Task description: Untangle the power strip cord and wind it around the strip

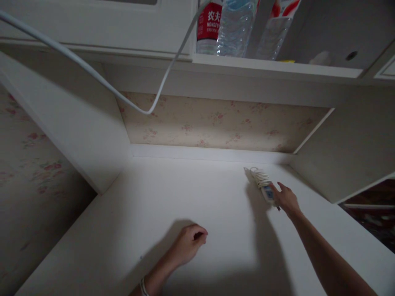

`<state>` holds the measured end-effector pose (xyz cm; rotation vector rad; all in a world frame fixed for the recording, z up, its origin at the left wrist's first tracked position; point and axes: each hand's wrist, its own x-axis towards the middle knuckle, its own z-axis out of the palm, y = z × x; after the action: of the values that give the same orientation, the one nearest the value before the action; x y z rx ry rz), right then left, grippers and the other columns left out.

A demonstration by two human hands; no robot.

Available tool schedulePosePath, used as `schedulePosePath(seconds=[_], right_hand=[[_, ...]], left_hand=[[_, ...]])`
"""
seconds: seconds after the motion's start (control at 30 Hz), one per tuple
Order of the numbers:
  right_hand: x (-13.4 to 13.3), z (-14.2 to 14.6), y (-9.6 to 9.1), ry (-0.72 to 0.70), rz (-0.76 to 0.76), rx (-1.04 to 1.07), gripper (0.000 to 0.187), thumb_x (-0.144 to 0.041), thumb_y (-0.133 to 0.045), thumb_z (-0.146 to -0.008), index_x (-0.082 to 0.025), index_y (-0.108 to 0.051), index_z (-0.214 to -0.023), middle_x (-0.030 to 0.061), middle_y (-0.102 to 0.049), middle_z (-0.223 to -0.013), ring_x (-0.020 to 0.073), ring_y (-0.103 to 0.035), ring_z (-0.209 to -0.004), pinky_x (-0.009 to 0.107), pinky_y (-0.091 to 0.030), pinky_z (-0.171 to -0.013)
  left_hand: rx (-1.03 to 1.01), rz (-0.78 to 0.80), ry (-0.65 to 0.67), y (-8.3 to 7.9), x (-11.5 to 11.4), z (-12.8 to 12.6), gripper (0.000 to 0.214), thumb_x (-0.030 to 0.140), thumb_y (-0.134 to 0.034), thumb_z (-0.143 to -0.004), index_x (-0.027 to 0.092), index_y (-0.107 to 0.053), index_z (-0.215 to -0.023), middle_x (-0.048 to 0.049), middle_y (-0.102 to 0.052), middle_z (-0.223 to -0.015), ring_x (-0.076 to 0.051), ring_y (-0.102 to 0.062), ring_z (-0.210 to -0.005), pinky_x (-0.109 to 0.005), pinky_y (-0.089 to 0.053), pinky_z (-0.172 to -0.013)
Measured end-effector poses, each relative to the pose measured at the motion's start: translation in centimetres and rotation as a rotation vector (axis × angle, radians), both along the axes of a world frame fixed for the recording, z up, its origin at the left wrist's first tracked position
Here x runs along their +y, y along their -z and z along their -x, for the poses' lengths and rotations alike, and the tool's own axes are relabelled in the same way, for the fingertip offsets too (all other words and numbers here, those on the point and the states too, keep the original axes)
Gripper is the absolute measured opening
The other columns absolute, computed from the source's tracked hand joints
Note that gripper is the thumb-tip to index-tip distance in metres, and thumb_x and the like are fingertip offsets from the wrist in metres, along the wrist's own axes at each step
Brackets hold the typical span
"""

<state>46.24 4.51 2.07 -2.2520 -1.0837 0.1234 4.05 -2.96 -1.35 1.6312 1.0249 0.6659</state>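
Note:
A slim white corded device [266, 193] with a blue patch is at the right rear of the white desktop [222, 197]. Its pale cord [261, 178] is wound round the far end, with a small loop sticking out. My right hand [286, 200] grips the near end from the right, one finger lifted away; part of the grip is hidden. Over the middle of the desk, my left hand [189, 242] is curled, thumb and fingertips meeting round a hollow, with nothing visible in it. A band [143, 286] circles the left wrist.
A white cable [148, 112] hangs in a bend across the upper left, close to the camera. Above the desk, a shelf [277, 69] carries several plastic bottles [236, 28]. White side panels [74, 119] flank the desk, and flowered wallpaper [216, 121] covers the back.

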Motion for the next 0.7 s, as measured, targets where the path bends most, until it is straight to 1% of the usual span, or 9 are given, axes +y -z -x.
schedulePosePath(seconds=[0.1, 0.17, 0.23, 0.33, 0.37, 0.43, 0.47, 0.57, 0.7], right_hand=[[-2.0, 3.3, -0.7, -0.036, -0.050, -0.251, 0.054, -0.050, -0.044, -0.082, -0.013, -0.060, -0.118, 0.0199, -0.058, -0.122, 0.0339, -0.053, -0.107, 0.047, -0.041, -0.088], [-3.6, 7.1, -0.9, -0.142, -0.150, -0.280, 0.046, -0.048, -0.043, -0.083, -0.015, -0.063, -0.109, 0.0166, -0.062, -0.111, 0.0298, -0.056, -0.098, 0.042, -0.042, -0.085], [-5.4, 12.0, -0.7, -0.291, -0.189, -0.080, 0.043, -0.050, -0.044, -0.085, -0.017, -0.062, -0.105, 0.0098, -0.066, -0.092, 0.0220, -0.059, -0.076, 0.034, -0.045, -0.071], [-8.0, 20.4, 0.3, -0.535, -0.124, 0.296, 0.041, -0.055, -0.044, -0.087, -0.019, -0.062, -0.097, 0.0001, -0.060, -0.064, 0.0162, -0.052, -0.054, 0.027, -0.040, -0.053], [-8.6, 23.1, 0.8, -0.616, -0.107, 0.403, 0.041, -0.056, -0.044, -0.087, -0.020, -0.063, -0.090, -0.0007, -0.060, -0.061, 0.0159, -0.052, -0.053, 0.026, -0.039, -0.052], [-9.6, 27.6, 1.8, -0.794, -0.095, 0.579, 0.041, -0.054, -0.044, -0.089, -0.020, -0.065, -0.082, 0.0015, -0.065, -0.071, 0.0171, -0.059, -0.066, 0.027, -0.043, -0.061], [-9.9, 29.4, 2.2, -0.807, -0.097, 0.632, 0.042, -0.053, -0.040, -0.091, -0.020, -0.065, -0.084, 0.0014, -0.065, -0.071, 0.0171, -0.060, -0.066, 0.026, -0.044, -0.061], [-10.3, 32.0, 3.0, -0.765, -0.099, 0.643, 0.037, -0.050, -0.037, -0.094, -0.023, -0.061, -0.092, 0.0000, -0.065, -0.067, 0.0165, -0.060, -0.061, 0.026, -0.043, -0.060], [-10.4, 31.7, 3.0, -0.785, -0.094, 0.642, 0.034, -0.048, -0.036, -0.094, -0.024, -0.059, -0.087, -0.0010, -0.063, -0.065, 0.0160, -0.060, -0.060, 0.026, -0.042, -0.060]], left_hand=[[-0.059, 0.098, -0.001, 0.0, 0.3, 0.2, 0.022, 0.028, -0.053, -0.081, 0.014, -0.069, -0.088, -0.0038, -0.068, -0.080, -0.016, -0.064, -0.075, -0.025, -0.046, -0.070], [-0.103, 0.176, -0.018, 0.0, 0.5, 0.2, 0.023, 0.030, -0.055, -0.079, 0.013, -0.067, -0.088, -0.0032, -0.067, -0.077, -0.014, -0.063, -0.071, -0.025, -0.046, -0.068], [-0.141, 0.221, -0.034, 0.0, 0.7, 0.2, 0.024, 0.031, -0.056, -0.079, 0.012, -0.066, -0.090, -0.0016, -0.064, -0.074, -0.011, -0.059, -0.062, -0.023, -0.044, -0.061], [-0.188, 0.230, -0.055, 0.2, 0.9, 0.3, 0.029, 0.039, -0.053, -0.082, 0.013, -0.063, -0.086, 0.0023, -0.055, -0.065, -0.007, -0.045, -0.050, -0.020, -0.033, -0.048], [-0.212, 0.234, -0.071, 0.4, 0.9, 0.3, 0.031, 0.043, -0.052, -0.083, 0.013, -0.061, -0.083, 0.0036, -0.051, -0.061, -0.006, -0.041, -0.048, -0.020, -0.029, -0.046], [-0.277, 0.258, -0.131, 0.8, 1.0, 0.4, 0.033, 0.047, -0.051, -0.083, 0.014, -0.056, -0.079, 0.0053, -0.045, -0.058, -0.006, -0.037, -0.048, -0.019, -0.027, -0.045], [-0.310, 0.270, -0.172, 1.0, 1.0, 0.4, 0.032, 0.047, -0.052, -0.082, 0.015, -0.055, -0.079, 0.0055, -0.044, -0.059, -0.006, -0.037, -0.048, -0.019, -0.027, -0.045], [-0.334, 0.274, -0.275, 1.6, 1.0, 0.5, 0.029, 0.045, -0.051, -0.081, 0.017, -0.054, -0.085, 0.0048, -0.047, -0.063, -0.007, -0.040, -0.049, -0.019, -0.030, -0.045], [-0.254, 0.214, -0.254, 2.1, 0.9, 0.5, 0.026, 0.041, -0.045, -0.085, 0.016, -0.054, -0.086, 0.0055, -0.045, -0.058, -0.007, -0.040, -0.046, -0.019, -0.030, -0.043]])
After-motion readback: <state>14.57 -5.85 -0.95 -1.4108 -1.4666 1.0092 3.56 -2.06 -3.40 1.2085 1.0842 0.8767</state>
